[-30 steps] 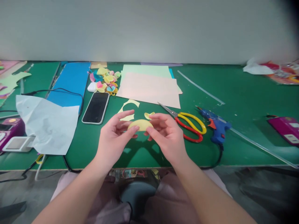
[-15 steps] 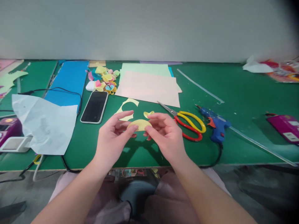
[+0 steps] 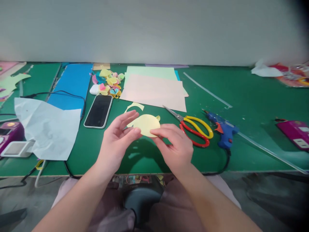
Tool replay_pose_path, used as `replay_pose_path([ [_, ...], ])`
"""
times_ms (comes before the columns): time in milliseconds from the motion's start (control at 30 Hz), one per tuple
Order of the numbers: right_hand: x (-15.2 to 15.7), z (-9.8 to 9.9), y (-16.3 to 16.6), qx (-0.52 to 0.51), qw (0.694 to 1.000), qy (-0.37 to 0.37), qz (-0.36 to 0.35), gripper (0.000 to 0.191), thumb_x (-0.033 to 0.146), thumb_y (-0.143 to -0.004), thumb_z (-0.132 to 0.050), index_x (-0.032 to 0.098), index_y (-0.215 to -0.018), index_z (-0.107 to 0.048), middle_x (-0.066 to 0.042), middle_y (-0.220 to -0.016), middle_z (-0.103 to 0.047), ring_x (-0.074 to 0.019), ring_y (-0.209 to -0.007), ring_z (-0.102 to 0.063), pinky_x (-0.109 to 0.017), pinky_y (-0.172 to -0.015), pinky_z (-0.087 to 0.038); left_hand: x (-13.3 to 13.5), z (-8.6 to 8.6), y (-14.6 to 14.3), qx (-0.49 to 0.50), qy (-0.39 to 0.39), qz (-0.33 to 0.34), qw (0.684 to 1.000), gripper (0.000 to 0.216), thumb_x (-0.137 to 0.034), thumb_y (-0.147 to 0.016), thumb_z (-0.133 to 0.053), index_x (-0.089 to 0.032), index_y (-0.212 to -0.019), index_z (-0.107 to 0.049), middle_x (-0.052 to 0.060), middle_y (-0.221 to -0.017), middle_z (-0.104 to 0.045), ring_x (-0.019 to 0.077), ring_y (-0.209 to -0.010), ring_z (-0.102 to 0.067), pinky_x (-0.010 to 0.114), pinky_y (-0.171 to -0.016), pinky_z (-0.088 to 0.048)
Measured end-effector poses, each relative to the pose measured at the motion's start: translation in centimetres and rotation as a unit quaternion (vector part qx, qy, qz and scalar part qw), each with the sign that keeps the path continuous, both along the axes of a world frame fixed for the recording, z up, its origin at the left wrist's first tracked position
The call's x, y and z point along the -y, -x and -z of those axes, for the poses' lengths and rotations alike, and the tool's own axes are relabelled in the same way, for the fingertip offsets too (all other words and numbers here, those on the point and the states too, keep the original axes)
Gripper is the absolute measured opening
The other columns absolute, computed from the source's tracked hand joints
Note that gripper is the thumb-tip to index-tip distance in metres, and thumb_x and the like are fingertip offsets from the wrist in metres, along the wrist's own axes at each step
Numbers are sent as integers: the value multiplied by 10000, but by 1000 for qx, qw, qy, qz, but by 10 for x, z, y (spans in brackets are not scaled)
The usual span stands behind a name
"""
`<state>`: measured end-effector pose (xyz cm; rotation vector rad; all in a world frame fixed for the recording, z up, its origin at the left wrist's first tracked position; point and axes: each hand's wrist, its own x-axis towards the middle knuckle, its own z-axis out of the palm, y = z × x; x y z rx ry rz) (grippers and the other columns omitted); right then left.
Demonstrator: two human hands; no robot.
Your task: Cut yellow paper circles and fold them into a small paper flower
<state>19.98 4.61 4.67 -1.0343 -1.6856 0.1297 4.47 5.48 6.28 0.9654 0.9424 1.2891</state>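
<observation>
A pale yellow paper circle [image 3: 146,124] is held up above the green table, its flat face towards me. My right hand [image 3: 175,143] pinches its lower right edge between thumb and fingers. At the left edge, my left hand [image 3: 118,138] has its thumb on the circle; the index finger is raised and the other fingers are partly hidden behind it. Beyond the circle lies a yellow paper offcut [image 3: 135,105] with a round cut-out, partly covered by the hand and circle. A small curled yellow paper piece [image 3: 158,118] peeks out behind the circle.
Scissors [image 3: 196,130] with red and yellow handles and a blue glue gun [image 3: 225,130] lie to the right. Paper sheets [image 3: 154,91], a phone [image 3: 98,111] and a heap of paper petals [image 3: 108,80] lie farther back. A crumpled white sheet [image 3: 50,129] is at left.
The yellow paper was bent or tilted between both hands; now it faces me as a full flat circle. My right hand's fingers have closed in on its edge.
</observation>
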Motion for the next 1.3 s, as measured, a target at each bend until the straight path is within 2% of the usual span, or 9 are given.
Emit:
replay_pose_path([
  [100,-1,2,1,64,997,-38,10,167,58,-829,-583,191,-851,-681,-54,-796,-707,-140,-728,-666,-246,-656,-560,-1,2,1,7,0,-9,1000,335,-299,-775,-681,-253,-1101,-626,54,-1135,-679,183,-1085,-616,180,-723,-551],
  [367,-5,6,-1,94,994,-39,-51,208,51,-846,-545,178,-902,-699,-51,-773,-701,-126,-689,-663,-218,-610,-549,-4,5,3,-85,-6,-63,994,352,-245,-745,-699,-209,-1088,-632,41,-903,-741,169,-884,-690,246,-747,-559],
  [467,-5,4,-3,60,997,1,-49,131,131,-836,-606,208,-842,-712,-72,-906,-687,-165,-832,-666,-276,-709,-568,-3,1,3,-120,-25,-54,991,348,-222,-742,-696,-212,-1086,-641,25,-862,-744,156,-847,-696,227,-725,-563],
  [567,-5,1,-4,21,997,56,-48,53,214,-803,-666,236,-775,-705,-70,-1041,-663,-200,-943,-644,-350,-792,-567,-2,-1,3,-144,-34,-19,989,329,-189,-757,-675,-227,-1082,-646,0,-817,-744,124,-806,-696,179,-702,-555],
  [733,-6,-2,-4,-65,984,137,-92,88,272,-779,-693,217,-716,-666,-25,-852,-664,-151,-775,-640,-262,-618,-565,0,-2,3,-136,-38,37,989,333,-204,-782,-654,-218,-1114,-627,7,-857,-744,118,-774,-694,190,-701,-571],
  [900,-5,-1,-1,-124,971,190,-72,126,256,-756,-706,209,-686,-612,11,-718,-625,-130,-668,-603,-231,-547,-528,2,-3,2,-97,-33,46,994,331,-297,-807,-638,-213,-1127,-617,36,-898,-737,152,-794,-702,236,-704,-590],
  [1067,-5,0,1,-188,953,231,-56,209,275,-695,-754,230,-815,-589,25,-783,-645,-117,-644,-620,-217,-532,-515,4,-3,1,-93,-39,64,993,473,-232,-690,-755,-249,-1140,-608,16,-873,-735,168,-809,-704,241,-706,-591],
  [1167,-6,0,0,-227,934,264,-77,290,311,-676,-771,236,-895,-598,43,-705,-619,-112,-592,-609,-211,-500,-503,4,-1,1,-99,-37,66,992,467,-226,-689,-756,-258,-1133,-615,5,-841,-735,160,-769,-705,242,-699,-591],
  [1300,-6,-2,-1,-248,922,283,-94,266,300,-665,-780,229,-884,-646,36,-691,-627,-101,-569,-583,-199,-477,-490,2,-1,1,-88,-26,69,993,440,-231,-706,-742,-245,-1127,-616,6,-814,-733,150,-754,-701,249,-720,-587],
])
